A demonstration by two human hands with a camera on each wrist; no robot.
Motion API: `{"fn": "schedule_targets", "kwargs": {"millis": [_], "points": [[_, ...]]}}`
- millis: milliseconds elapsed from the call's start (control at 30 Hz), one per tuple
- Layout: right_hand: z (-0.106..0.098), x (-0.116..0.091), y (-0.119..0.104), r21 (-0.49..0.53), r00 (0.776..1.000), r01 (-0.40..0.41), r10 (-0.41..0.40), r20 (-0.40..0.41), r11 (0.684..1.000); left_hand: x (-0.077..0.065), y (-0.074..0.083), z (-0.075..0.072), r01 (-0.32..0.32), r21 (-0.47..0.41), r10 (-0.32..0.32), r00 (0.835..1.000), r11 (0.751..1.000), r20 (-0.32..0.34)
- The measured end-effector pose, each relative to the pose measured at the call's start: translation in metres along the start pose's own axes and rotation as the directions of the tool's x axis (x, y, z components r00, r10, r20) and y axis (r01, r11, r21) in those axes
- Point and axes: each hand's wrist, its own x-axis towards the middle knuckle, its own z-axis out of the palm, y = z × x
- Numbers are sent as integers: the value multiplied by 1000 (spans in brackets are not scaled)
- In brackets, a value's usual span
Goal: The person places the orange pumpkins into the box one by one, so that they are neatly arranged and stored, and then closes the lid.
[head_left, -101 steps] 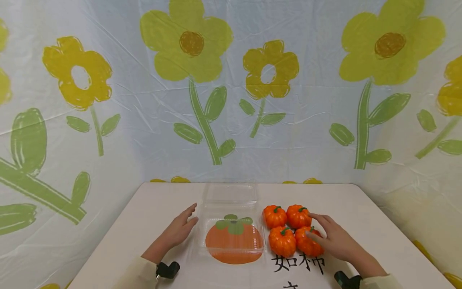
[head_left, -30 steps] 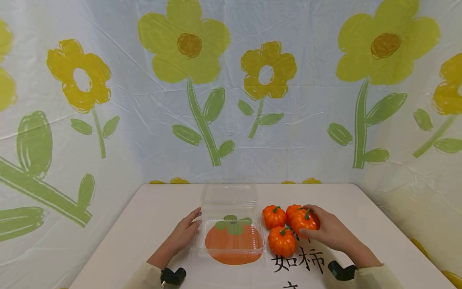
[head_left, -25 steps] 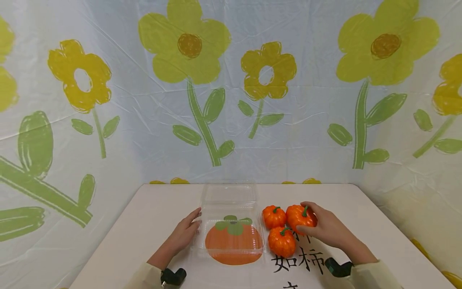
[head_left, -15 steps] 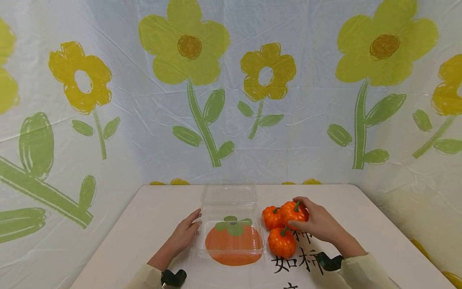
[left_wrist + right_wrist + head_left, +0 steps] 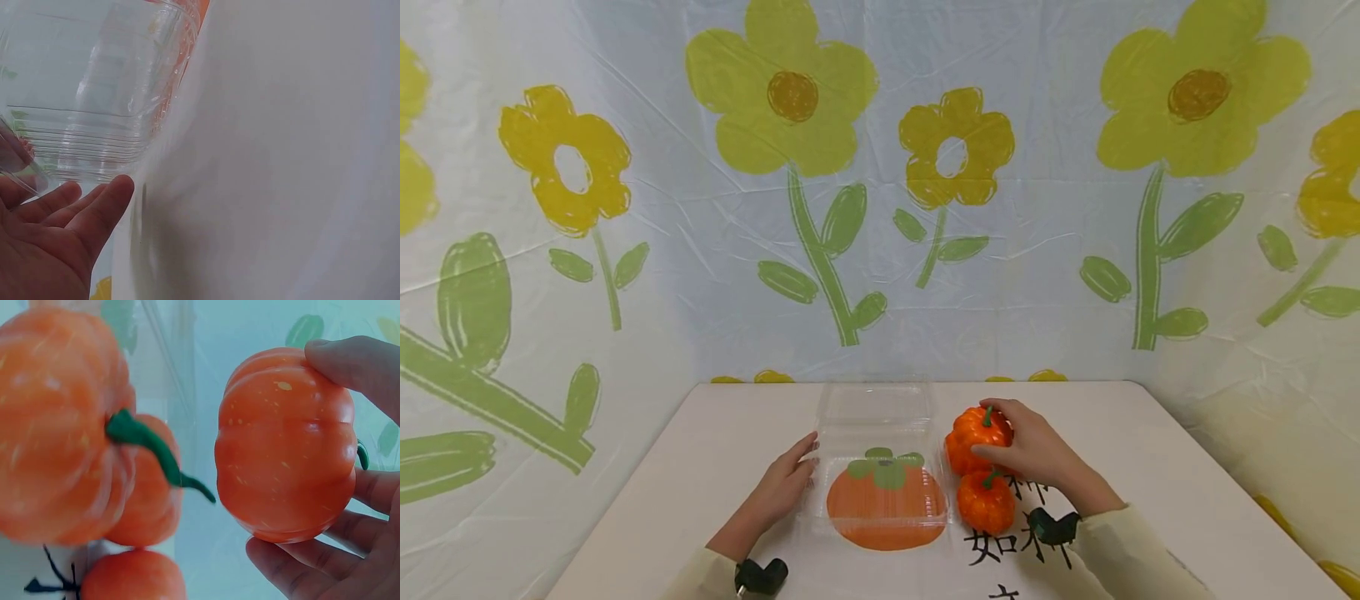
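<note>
My right hand (image 5: 1033, 446) grips an orange toy pumpkin (image 5: 981, 425) with a green stem, thumb and fingers on opposite sides. It is raised above the others and overlaps a rear pumpkin (image 5: 955, 456) in the head view. A front pumpkin (image 5: 985, 504) sits nearer on the table. In the right wrist view the held pumpkin (image 5: 284, 450) is apart from a large close pumpkin (image 5: 56, 431) and two more. My left hand (image 5: 778, 483) has extended fingers at the left side of a clear plastic clamshell box (image 5: 887, 521), whose lid stands raised at the back.
The white table (image 5: 730, 425) carries a printed persimmon picture (image 5: 887, 500) beneath the clear box. Black characters (image 5: 992, 546) are printed at the front right. A flowered curtain (image 5: 1037, 250) closes off the back and both sides.
My right hand first reached to the front-right pumpkin, then gripped and lifted it, and has carried it left over the rear ones. My left hand has moved in to the box's side.
</note>
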Motion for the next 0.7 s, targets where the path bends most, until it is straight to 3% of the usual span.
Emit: {"fn": "schedule_targets", "kwargs": {"millis": [300, 700], "points": [[13, 10, -14, 56, 1000, -5, 4, 20, 998, 2, -4, 0, -12, 14, 13, 1000, 1000, -24], [32, 23, -33, 70, 997, 69, -72, 32, 995, 4, -6, 0, -15, 21, 16, 1000, 1000, -9]]}}
